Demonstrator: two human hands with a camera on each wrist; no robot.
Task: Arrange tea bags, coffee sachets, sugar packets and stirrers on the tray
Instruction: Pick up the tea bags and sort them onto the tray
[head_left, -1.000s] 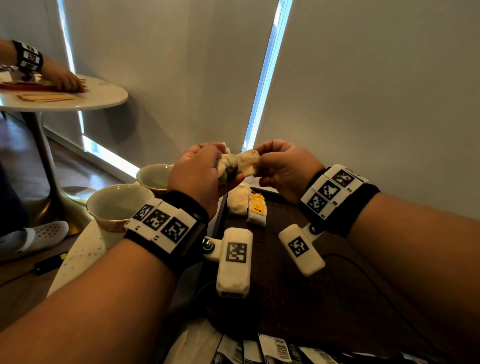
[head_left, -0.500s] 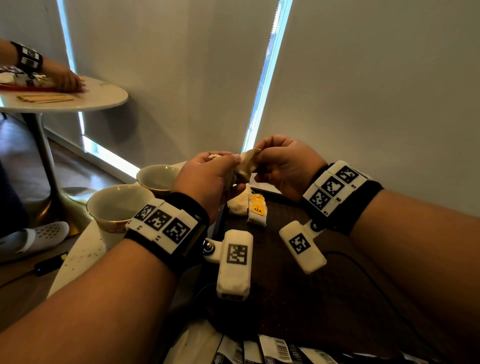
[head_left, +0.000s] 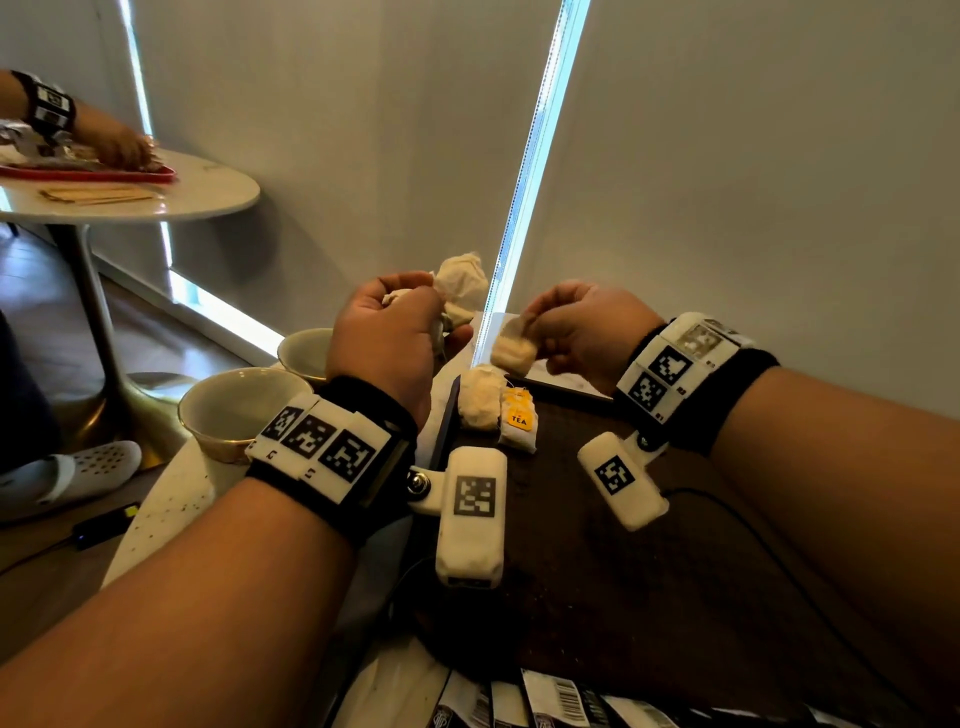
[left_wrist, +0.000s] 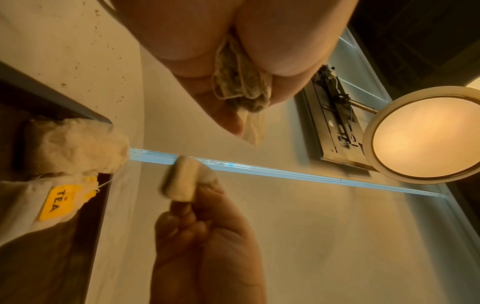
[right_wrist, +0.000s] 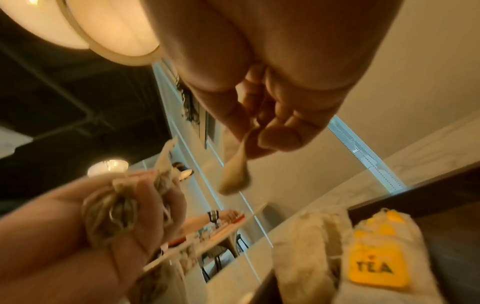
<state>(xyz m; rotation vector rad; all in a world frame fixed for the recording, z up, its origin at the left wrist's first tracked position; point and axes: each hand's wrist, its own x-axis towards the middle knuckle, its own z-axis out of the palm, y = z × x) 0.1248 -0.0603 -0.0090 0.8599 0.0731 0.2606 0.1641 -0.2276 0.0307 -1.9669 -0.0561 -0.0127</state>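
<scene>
Tea bags: separating, above the tray (head_left: 597, 519).
Our left hand (head_left: 384, 338) clutches a bunch (head_left: 462, 283); our right hand (head_left: 582, 332) pinches one tea bag (head_left: 513, 352). Light, soft, tearable; we hold by the paper edge.

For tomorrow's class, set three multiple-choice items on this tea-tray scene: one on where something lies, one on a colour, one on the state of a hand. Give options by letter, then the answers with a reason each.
1. Where do the two tea bags already set down lie?
A. in a bowl
B. at the far left corner of the dark tray
C. on the floor

2. What colour is the tag printed TEA?
A. yellow
B. green
C. red

3. What is the right hand doing?
A. lying flat on the tray
B. hanging with nothing in it
C. pinching a single tea bag in the air

Answers:
1 B, both bags rest inside the tray's far left corner.
2 A, the tag is yellow with dark letters.
3 C, finger and thumb hold the bag above the tray, while the left hand grips a bunch of bags.
</scene>
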